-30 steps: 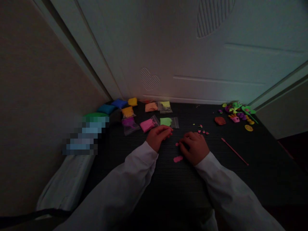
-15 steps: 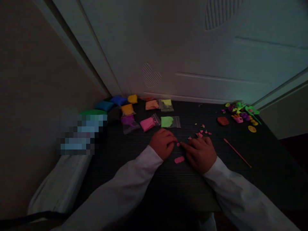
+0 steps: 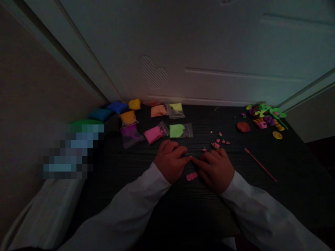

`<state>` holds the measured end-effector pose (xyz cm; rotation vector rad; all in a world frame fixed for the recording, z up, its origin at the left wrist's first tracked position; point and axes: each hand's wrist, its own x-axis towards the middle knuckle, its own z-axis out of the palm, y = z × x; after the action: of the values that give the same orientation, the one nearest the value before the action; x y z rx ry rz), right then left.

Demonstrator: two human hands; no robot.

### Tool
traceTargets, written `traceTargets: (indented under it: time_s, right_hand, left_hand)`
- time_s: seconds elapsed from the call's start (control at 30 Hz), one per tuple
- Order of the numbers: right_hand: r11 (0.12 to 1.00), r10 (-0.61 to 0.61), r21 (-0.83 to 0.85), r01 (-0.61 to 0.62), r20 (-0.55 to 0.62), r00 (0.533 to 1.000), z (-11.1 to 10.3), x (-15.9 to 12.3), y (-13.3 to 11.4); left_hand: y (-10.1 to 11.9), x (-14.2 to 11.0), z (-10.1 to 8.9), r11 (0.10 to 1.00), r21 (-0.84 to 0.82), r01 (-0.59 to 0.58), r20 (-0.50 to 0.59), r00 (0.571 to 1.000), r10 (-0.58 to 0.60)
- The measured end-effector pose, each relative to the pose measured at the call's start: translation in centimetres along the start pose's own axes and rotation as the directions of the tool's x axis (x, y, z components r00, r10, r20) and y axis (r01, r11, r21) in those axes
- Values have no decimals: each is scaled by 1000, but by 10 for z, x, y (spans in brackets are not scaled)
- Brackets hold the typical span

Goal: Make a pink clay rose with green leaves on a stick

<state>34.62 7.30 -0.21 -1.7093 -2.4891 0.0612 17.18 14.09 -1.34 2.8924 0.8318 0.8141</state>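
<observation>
A small pink clay disc (image 3: 191,158) lies on the dark table between my two hands, mostly covered by fingertips. My left hand (image 3: 171,162) has its fingers curled, and its index fingertip presses the disc from the left. From the right, the index fingertip of my right hand (image 3: 216,170) meets it, with the other fingers bent under. Just below the fingertips lies a flat, wavy-edged pink clay strip (image 3: 192,176). Beyond my right hand sit several tiny pink clay buds with green bits (image 3: 215,145).
Bags of pink clay (image 3: 154,134), green clay (image 3: 177,131) and other colours line the back left. A pink modelling stick (image 3: 260,165) lies at right. Behind it are a reddish-brown clay lump (image 3: 243,127) and colourful clay pieces (image 3: 261,113). A white panel (image 3: 209,83) stands behind.
My left hand has come down from near the bags to the pink disc. My right index finger has stretched out to it, and the fingertips now meet there. The view has shifted slightly.
</observation>
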Motion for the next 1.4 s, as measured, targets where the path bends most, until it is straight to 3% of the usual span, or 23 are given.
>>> traceTargets:
  time_s: [0.5,0.73,0.93,1.2,1.4]
  right_hand:
    - [1000,11,6,-11,2,1000,-1,1,-3]
    - [1000,29,3,-29,-8,1000,0,0,-3]
    - [997,52,55,-50,-30,998,2,0,-2]
    - [997,37,73,-36,-19,999,-5,2,-4]
    - [998,55,39,-54,-12,998,-8,3,-12]
  left_hand:
    - [-6,3,2,986,-149,79,22,997,-76]
    - [-6,4,1,987,-162,11,114,993,8]
    - [-6,4,0,983,-184,24,139,990,2]
    - [-10,7,3,929,-328,170,24,985,-172]
    - [-12,10,2,903,-360,236,4,968,-252]
